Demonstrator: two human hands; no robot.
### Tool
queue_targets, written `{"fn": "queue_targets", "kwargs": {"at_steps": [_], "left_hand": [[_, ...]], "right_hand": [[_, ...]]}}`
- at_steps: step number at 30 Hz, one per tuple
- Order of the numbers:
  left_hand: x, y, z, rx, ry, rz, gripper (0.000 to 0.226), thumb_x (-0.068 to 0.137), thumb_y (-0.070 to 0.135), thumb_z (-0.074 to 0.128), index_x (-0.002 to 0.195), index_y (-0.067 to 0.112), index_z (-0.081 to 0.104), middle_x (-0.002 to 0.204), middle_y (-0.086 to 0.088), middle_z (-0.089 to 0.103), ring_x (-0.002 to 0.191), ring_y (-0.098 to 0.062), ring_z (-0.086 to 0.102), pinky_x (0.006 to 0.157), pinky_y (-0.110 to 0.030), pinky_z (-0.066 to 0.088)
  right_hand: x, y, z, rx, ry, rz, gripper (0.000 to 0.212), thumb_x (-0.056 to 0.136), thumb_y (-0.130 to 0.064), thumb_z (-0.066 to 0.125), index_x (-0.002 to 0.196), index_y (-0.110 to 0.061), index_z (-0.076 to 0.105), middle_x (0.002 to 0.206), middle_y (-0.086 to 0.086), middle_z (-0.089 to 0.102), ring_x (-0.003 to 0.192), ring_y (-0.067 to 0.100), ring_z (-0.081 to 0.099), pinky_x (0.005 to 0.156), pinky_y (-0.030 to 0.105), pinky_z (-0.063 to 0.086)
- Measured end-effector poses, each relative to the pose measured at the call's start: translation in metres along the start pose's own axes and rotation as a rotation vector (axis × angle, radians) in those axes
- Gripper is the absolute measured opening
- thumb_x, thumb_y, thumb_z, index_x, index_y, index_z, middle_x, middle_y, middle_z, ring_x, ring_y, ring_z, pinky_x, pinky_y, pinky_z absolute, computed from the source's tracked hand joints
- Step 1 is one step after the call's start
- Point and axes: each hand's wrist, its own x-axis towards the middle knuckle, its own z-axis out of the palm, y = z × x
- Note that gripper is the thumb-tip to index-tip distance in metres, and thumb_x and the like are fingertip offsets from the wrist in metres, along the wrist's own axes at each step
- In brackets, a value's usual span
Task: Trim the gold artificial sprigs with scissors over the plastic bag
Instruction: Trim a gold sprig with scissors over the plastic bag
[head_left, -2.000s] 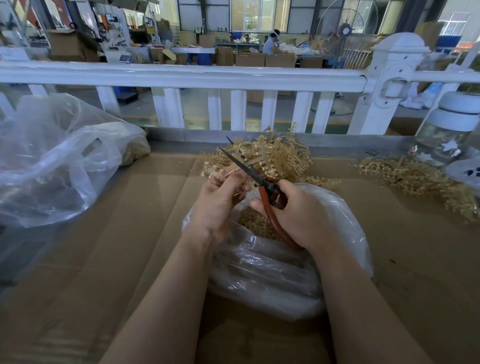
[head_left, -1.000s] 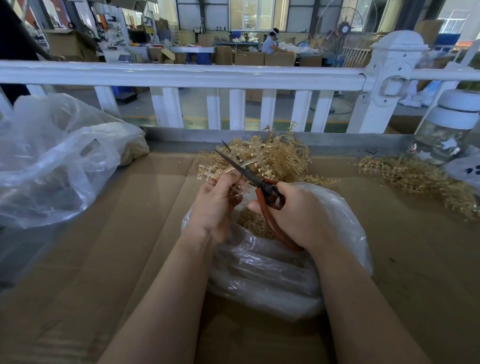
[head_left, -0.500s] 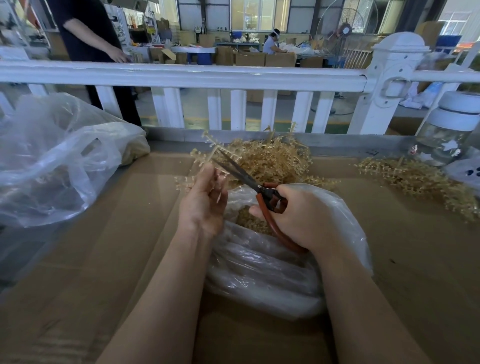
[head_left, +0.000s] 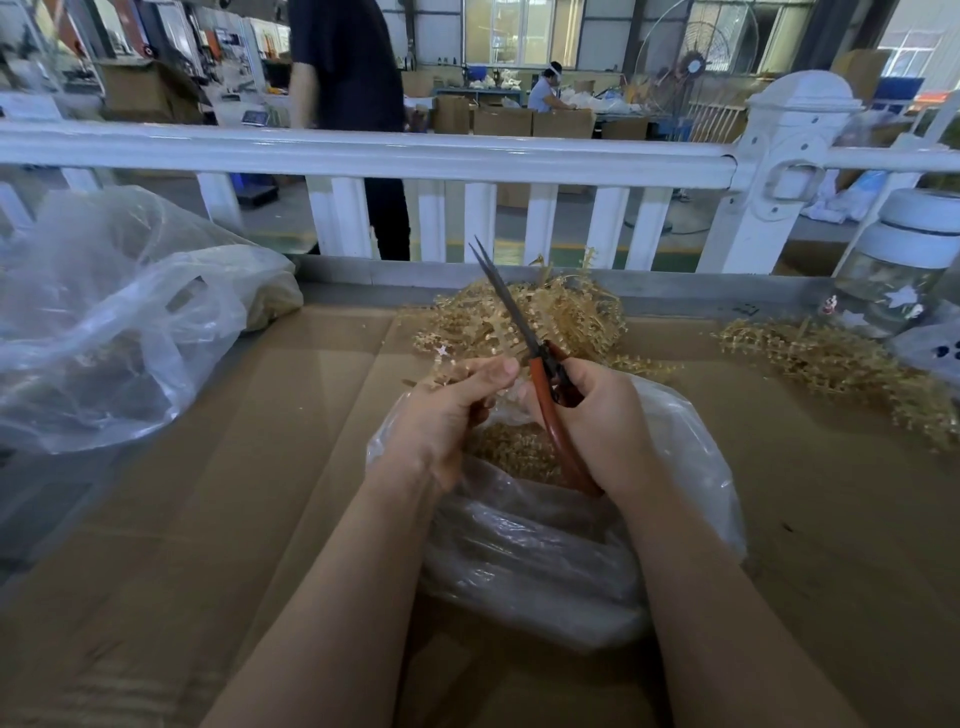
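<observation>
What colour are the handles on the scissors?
Reddish-orange. The scissors handles show in the head view, gripped in the right hand.

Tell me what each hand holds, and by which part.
Right hand grips the scissors by their red handles. Left hand pinches a gold sprig at its near end.
</observation>
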Motion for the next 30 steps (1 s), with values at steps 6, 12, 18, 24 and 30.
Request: {"fn": "queue_targets", "kwargs": {"at_steps": [6,12,18,24,30], "left_hand": [[0.000,0.003,-0.003,-0.032,-0.008,0.035,0.035,0.063,0.036,0.079,0.094,0.022,0.074,0.089,0.004,0.074,0.073,-0.009,0.065,0.063,-0.021,0.051],[0.002,0.000,-0.002,-0.026,0.118,0.110,0.014,0.079,0.021,0.080,0.067,0.025,0.075,0.072,0.006,0.069,0.068,-0.011,0.060,0.060,-0.026,0.052],[0.004,-0.002,-0.005,-0.104,0.117,0.248,0.023,0.093,0.017,0.066,0.070,0.020,0.069,0.066,0.006,0.062,0.055,-0.006,0.055,0.053,-0.021,0.050],[0.003,-0.001,-0.004,-0.126,-0.003,0.296,0.028,0.098,0.006,0.053,0.076,0.017,0.067,0.064,0.009,0.064,0.053,-0.002,0.056,0.051,-0.016,0.046],[0.003,0.000,-0.007,-0.152,-0.043,0.235,0.023,0.096,-0.001,0.050,0.084,0.012,0.065,0.069,0.005,0.069,0.057,-0.004,0.063,0.049,-0.016,0.048]], "right_hand": [[0.002,0.003,-0.005,-0.009,0.008,-0.014,0.019,0.091,-0.028,0.074,0.073,-0.027,0.068,0.058,-0.013,0.067,0.050,0.001,0.060,0.048,0.017,0.045],[0.003,0.004,-0.006,-0.145,0.018,0.027,0.023,0.082,-0.053,0.078,0.084,-0.031,0.071,0.071,-0.014,0.072,0.064,0.006,0.067,0.061,0.038,0.058],[-0.003,0.005,-0.009,-0.463,0.027,-0.108,0.058,0.067,-0.090,0.054,0.094,-0.039,0.057,0.075,-0.023,0.063,0.073,-0.010,0.057,0.057,0.013,0.039],[-0.002,0.006,-0.011,-0.512,0.011,-0.166,0.055,0.070,-0.089,0.050,0.096,-0.041,0.054,0.079,-0.025,0.058,0.075,-0.009,0.053,0.057,0.015,0.040],[-0.002,0.006,-0.012,-0.559,0.006,-0.182,0.056,0.072,-0.088,0.053,0.093,-0.036,0.056,0.081,-0.020,0.061,0.075,-0.004,0.055,0.060,0.020,0.047]]}}
